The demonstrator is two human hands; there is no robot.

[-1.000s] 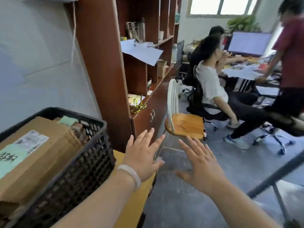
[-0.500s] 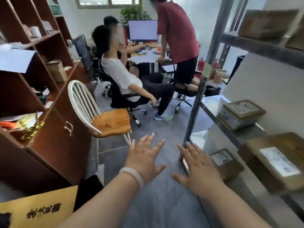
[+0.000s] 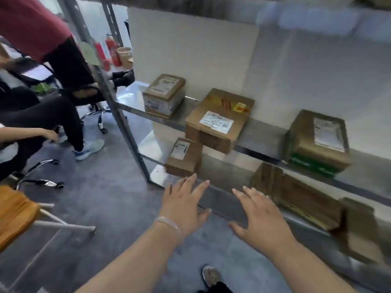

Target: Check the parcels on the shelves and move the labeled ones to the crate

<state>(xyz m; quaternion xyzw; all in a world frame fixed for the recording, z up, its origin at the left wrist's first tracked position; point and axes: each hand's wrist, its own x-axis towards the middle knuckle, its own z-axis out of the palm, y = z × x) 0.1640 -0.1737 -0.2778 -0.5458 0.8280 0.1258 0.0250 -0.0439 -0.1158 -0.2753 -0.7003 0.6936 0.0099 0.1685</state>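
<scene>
The left hand (image 3: 186, 208) and right hand (image 3: 262, 220) hover empty, fingers spread, before the shelf (image 3: 262, 132), likely readied for lifting one of the parcels (image 3: 218, 123) lying label-up there; no crate shows.

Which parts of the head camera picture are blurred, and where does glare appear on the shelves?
Head view: motion blur smears the top shelf and the lower right parcels. Head view: the middle parcel is the sharpest, though its label text is unreadable. Head view: glare whitens the left end of the middle shelf.
</scene>
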